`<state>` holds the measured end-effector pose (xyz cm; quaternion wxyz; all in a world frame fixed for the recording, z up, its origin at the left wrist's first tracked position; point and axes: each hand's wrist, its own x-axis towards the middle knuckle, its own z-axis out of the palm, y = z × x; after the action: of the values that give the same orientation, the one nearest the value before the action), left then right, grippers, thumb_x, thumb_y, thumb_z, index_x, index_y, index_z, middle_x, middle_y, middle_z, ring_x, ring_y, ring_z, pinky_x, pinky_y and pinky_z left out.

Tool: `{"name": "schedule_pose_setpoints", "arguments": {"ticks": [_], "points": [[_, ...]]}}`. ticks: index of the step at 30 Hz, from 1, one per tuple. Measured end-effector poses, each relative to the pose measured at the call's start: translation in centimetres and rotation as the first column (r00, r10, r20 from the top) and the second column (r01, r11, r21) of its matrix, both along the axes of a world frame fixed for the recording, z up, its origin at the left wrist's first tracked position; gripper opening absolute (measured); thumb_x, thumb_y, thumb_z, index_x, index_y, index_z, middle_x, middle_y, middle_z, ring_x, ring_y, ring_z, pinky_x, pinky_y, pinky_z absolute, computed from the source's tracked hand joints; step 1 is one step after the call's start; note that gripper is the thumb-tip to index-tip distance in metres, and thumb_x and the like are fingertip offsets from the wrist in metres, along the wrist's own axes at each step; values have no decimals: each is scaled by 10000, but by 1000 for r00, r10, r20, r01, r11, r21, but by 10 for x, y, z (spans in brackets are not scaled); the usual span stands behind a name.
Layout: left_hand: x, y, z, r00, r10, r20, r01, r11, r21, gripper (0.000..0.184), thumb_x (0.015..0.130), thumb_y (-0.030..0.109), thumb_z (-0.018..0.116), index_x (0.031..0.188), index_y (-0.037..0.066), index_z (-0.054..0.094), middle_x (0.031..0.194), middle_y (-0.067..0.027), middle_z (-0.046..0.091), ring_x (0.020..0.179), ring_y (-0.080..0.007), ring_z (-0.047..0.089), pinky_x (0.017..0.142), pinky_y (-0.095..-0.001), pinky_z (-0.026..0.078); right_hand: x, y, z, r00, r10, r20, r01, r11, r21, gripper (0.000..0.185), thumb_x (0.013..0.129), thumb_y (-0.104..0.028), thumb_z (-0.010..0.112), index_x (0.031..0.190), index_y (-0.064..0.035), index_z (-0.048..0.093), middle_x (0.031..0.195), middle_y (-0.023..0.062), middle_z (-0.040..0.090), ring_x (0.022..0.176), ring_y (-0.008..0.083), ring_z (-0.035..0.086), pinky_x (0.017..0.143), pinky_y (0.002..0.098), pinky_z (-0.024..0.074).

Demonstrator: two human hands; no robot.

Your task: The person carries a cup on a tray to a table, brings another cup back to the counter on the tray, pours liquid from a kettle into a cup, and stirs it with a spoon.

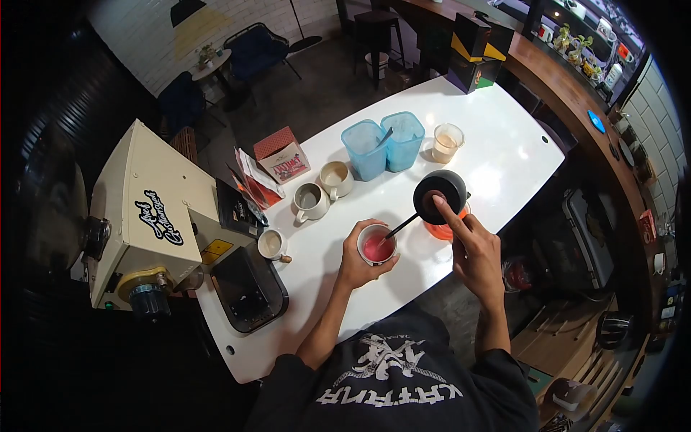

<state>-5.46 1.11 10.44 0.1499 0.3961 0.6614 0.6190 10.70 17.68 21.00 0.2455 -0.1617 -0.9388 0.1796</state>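
My left hand (357, 265) is wrapped round a small pale cup (376, 229) with pinkish-red contents, above the white table. In my right hand (475, 253) is a black gooseneck kettle (448, 183), its handle mostly hidden by the hand. The index finger rests on top of the kettle. Its thin spout reaches down and left, and the tip is over the cup's rim. Whether liquid is flowing I cannot tell for sure. An orange object (439, 231) shows partly behind the kettle, its kind unclear.
On the white table (504, 158) stand two blue plastic containers (366, 155), a glass (447, 142) and several mugs (309, 201). A box (286, 157) and packets are at the left, beside a cream machine (147, 201) with a black tray (248, 288). Dark boxes (481, 54) occupy the far end.
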Motion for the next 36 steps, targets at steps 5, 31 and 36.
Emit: {"name": "schedule_pose_setpoints", "arguments": {"ticks": [5, 31, 36], "points": [[0, 0, 3, 1000, 11, -5, -11, 1000, 9, 636, 660, 124, 874, 1197, 37, 543, 1010, -94, 685, 929, -183, 670, 855, -329, 538, 0, 1, -3, 1000, -5, 19, 5, 1000, 9, 920, 708, 111, 585, 1492, -345, 434, 837, 87, 607, 628, 256, 592, 529, 364, 488], [3, 1, -24, 1000, 7, -10, -7, 1000, -19, 626, 657, 119, 873, 1193, 45, 557, 1001, -94, 700, 924, -178, 677, 853, -329, 543, 0, 3, -13, 993, 20, 113, -17, 1000, -22, 908, 748, 115, 557, 1499, -374, 411, 825, 98, 591, 673, 264, 613, 560, 385, 488], [3, 3, -36, 1000, 10, -29, -11, 1000, -18, 621, 661, 121, 872, 1191, 45, 558, 1002, -94, 700, 927, -183, 679, 858, -335, 544, -1, 2, -24, 991, 29, 130, -23, 999, -44, 899, 754, 115, 554, 1495, -374, 416, 840, 98, 598, 678, 266, 617, 570, 389, 501]]}}
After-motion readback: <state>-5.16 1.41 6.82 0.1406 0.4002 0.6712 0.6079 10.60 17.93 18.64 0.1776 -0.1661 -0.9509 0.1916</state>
